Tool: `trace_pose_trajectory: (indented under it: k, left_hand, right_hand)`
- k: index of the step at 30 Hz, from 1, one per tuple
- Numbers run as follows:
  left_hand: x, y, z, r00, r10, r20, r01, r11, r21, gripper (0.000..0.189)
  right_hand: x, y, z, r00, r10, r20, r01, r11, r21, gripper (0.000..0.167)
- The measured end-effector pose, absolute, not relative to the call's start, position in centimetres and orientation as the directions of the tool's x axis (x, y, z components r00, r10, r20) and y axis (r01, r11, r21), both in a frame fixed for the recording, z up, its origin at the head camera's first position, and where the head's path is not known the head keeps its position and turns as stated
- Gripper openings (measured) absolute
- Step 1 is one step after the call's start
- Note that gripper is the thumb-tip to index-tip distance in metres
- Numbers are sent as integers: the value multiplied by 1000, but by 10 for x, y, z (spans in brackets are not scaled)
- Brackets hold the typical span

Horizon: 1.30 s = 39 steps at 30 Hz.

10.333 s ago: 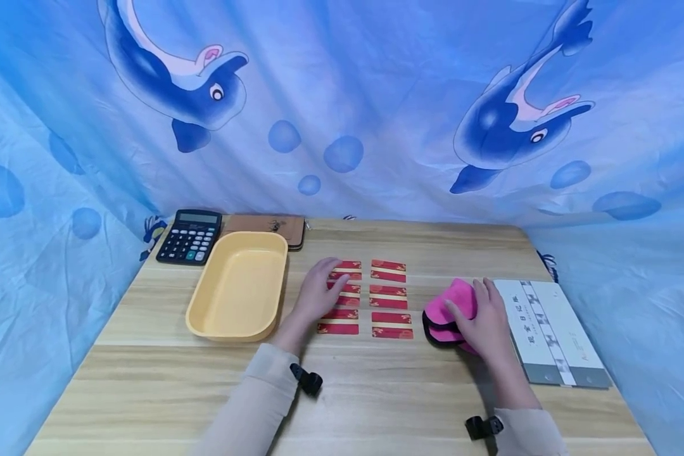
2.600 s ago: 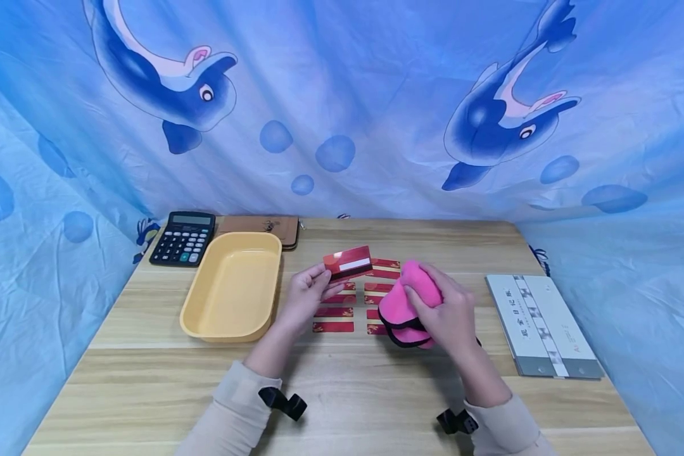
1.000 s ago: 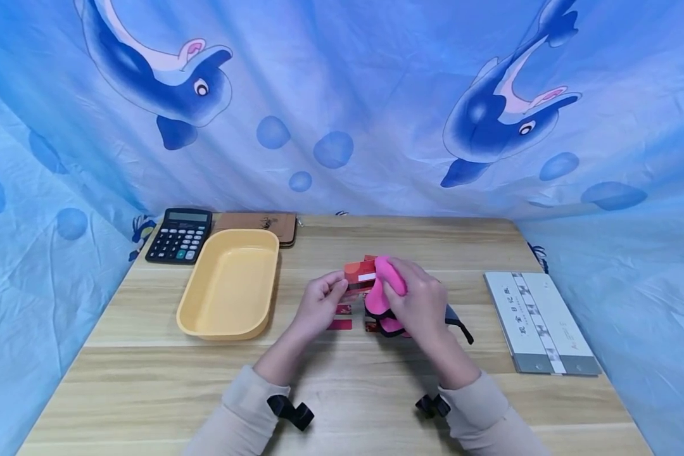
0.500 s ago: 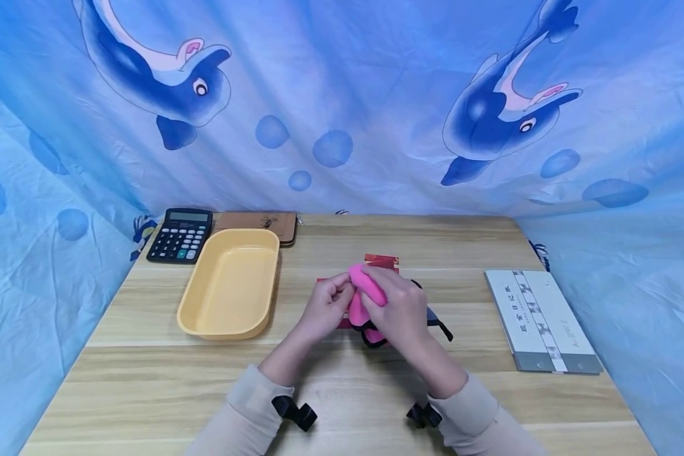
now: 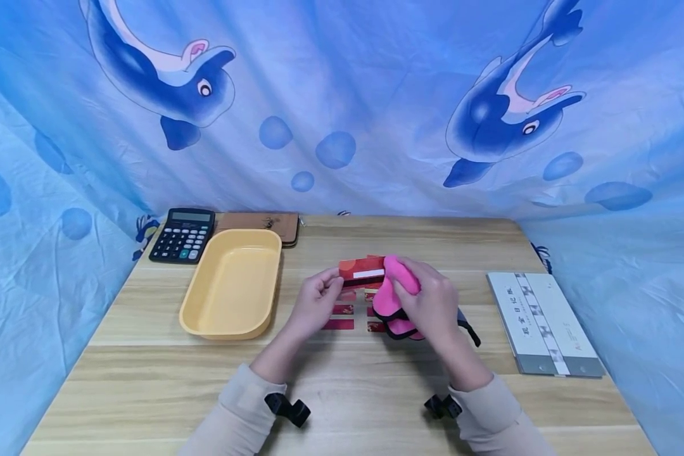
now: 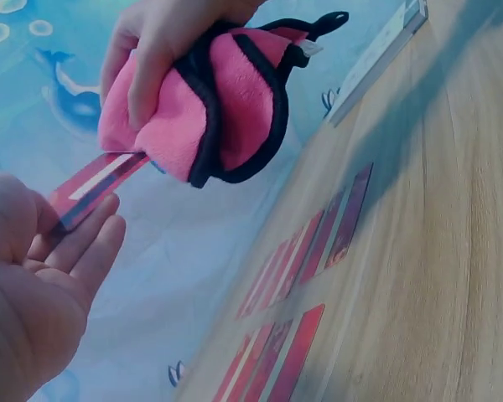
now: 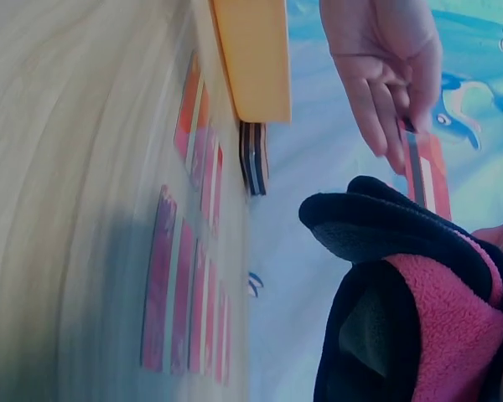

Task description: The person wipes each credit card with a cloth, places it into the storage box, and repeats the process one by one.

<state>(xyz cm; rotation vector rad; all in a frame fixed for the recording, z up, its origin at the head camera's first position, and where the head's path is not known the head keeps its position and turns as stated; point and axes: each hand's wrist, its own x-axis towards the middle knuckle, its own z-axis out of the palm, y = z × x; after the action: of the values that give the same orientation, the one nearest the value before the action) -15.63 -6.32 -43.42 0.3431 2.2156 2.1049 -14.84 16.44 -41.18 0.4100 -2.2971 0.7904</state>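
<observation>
My left hand [image 5: 313,305] pinches a red bank-style card [image 5: 356,273] by its left end, above the table. The card's white strip and dark stripe face me. A folded pink cloth with black edging [image 5: 384,301] is gripped in my right hand [image 5: 433,307]. In the left wrist view, the cloth [image 6: 180,134] covers the far end of the card [image 6: 92,188]. The cloth's dark grey underside [image 7: 373,335] shows in the right wrist view. Below the hands, several red-and-gold cards [image 7: 172,285] lie in rows on the table, partly hidden in the head view.
A yellow plastic tray [image 5: 190,323] stands to the left, with a black calculator [image 5: 181,237] and a brown wallet [image 5: 259,221] behind it. On the right lies a pale notebook [image 5: 547,323]. A blue dolphin-print curtain [image 5: 376,95] surrounds the wooden table [image 5: 365,405].
Over these seconds the left hand picked up a card and the right hand brought the cloth left to it. In the last half second the cloth slid right along the card, uncovering most of it.
</observation>
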Motion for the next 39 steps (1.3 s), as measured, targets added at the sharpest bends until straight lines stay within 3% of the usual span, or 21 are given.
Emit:
trace_pose_trajectory:
  k: [5, 18, 30, 39]
  left_hand:
    - [-161, -65, -432, -992, 127, 22, 16, -51, 999, 30]
    - [-182, -108, -407, -994, -89, -59, -39, -211, 977, 29]
    - [-209, -174, -395, -966, -255, -41, 3, -168, 986, 37]
    - [-225, -219, -415, -929, -338, -151, -112, -131, 985, 41]
  right_hand:
    - [-148, 173, -416, -746, -67, 662, -463, 766, -445, 41]
    - [-147, 202, -426, -792, 14, 610, -384, 766, -515, 45]
    - [-151, 218, -432, -795, 61, 603, -349, 768, -538, 44]
    - [-151, 223, -435, -792, 71, 607, -340, 775, -534, 44]
